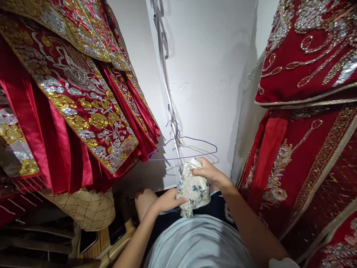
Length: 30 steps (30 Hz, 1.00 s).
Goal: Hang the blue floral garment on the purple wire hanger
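Below the purple hanger (177, 134), left fingers (181, 201) and right fingers (200, 172) grip floral cloth (195, 188); likely arranging it; next perhaps needs regripping.

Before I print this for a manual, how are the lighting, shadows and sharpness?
Head view throughout: the purple hanger throws a shadow on the pale wall; beads glint on the right-side red garment; the lower left is dim; the floral cloth looks fairly sharp; wide-angle stretching shows toward the edges.

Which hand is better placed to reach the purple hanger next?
Probably the right hand: it holds the floral cloth near its top, appearing nearer the purple hanger; the left hand holds the cloth lower down.
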Available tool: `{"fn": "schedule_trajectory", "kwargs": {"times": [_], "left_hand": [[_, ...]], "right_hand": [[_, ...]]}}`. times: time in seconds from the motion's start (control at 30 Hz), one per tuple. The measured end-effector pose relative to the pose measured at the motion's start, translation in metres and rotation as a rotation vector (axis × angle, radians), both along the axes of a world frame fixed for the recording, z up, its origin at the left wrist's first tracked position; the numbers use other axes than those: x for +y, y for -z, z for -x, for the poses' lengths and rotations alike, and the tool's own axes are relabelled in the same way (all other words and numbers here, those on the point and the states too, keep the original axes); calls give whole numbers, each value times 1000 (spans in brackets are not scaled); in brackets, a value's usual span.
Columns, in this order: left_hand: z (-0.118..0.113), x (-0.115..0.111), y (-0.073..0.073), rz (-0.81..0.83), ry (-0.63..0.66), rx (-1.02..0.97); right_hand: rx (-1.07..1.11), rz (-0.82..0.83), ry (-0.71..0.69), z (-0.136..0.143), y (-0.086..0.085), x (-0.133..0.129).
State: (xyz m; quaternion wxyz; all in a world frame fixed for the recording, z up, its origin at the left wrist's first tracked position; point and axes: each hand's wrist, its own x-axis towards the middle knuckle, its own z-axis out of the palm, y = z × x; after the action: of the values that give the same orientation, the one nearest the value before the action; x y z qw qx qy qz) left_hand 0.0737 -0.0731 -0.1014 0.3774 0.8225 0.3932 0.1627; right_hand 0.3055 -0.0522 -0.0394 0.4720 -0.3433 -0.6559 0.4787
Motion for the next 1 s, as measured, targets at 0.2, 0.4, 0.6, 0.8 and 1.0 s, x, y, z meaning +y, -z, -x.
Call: {"fn": "schedule_trajectory", "kwargs": {"times": [0.2,0.4,0.6,0.8,1.0], "left_hand": [[75,8,-13,-230,-250,415],[100,11,-43,-317,-308,687],[89,10,-66,-570,-491,644],[90,32,-94,-503,-557,611],[82,60,-87,-318,-522,648]], "right_hand": [[-175,-330,355,3,0,47],[-330,-147,310,16,30,67],[-316,-165,476,-9,33,52],[-327,-221,552,-17,18,33],[-237,-280,578,-12,27,30]]}}
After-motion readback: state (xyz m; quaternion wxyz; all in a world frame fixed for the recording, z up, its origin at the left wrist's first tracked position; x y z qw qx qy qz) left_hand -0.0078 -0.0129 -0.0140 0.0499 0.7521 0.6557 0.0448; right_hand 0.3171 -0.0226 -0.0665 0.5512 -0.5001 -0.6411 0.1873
